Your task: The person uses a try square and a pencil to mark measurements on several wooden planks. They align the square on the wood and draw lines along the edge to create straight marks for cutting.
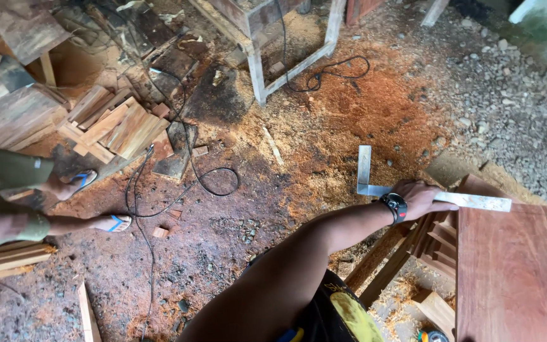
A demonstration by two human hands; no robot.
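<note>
The left hand [420, 197] lies palm-down on a metal try square [375, 183], fingers curled over the long blade and pressing it onto the near-top edge of a reddish wooden board [508, 266]. A black wristwatch [395, 205] sits on that wrist, and the forearm runs down toward seven o'clock. The right hand is not in view.

The square forms an L: its short leg stands up toward twelve o'clock from the corner just left of the hand, hanging over the floor, while the long blade runs toward three o'clock across the board's end. The board fills the lower right of the view, at about four o'clock from the hand. Beneath and left of it, a slatted wooden frame [435, 237] shows, with legs angling down toward seven o'clock.

The ground is covered in orange and pale sawdust [324, 126]. A black power cable [210, 183] loops across it at nine o'clock from the hand. At about ten o'clock, well apart, lies a pile of short wooden offcuts [118, 126]. At twelve o'clock stands a pale wooden frame [292, 54]. At far nine o'clock another person's feet in blue-strapped sandals [116, 223] rest on the ground.
</note>
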